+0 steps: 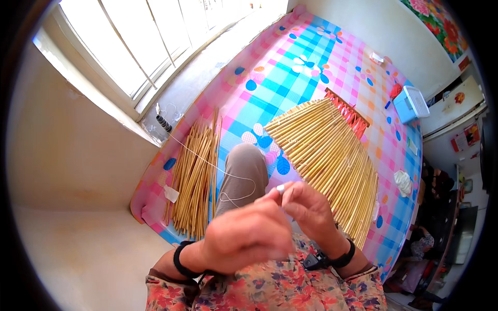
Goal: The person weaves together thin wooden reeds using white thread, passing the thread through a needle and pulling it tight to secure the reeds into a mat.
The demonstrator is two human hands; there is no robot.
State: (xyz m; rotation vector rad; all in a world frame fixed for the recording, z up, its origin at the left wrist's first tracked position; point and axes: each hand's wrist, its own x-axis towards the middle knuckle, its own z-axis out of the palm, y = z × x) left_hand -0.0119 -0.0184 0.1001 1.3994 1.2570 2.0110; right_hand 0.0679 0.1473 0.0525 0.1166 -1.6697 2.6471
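My left hand (244,236) and my right hand (309,210) are held close together in front of my chest, fingertips meeting. Their fingers pinch a thin white thread (228,176) that loops over my bent knee (246,168) and runs up left to a dark spool (164,123) on the window sill. A small pale object sits at the pinch; I cannot tell what it is. A woven mat of pale reed sticks (327,150) lies on the bed to the right of my knee. A loose bundle of the same sticks (196,173) lies to the left.
I sit on a bed with a pink and blue checked sheet (290,78). A light blue plastic box (410,103) stands at the far right edge. A white cloth wad (403,181) lies near the right edge. A bright window (150,36) is at the upper left.
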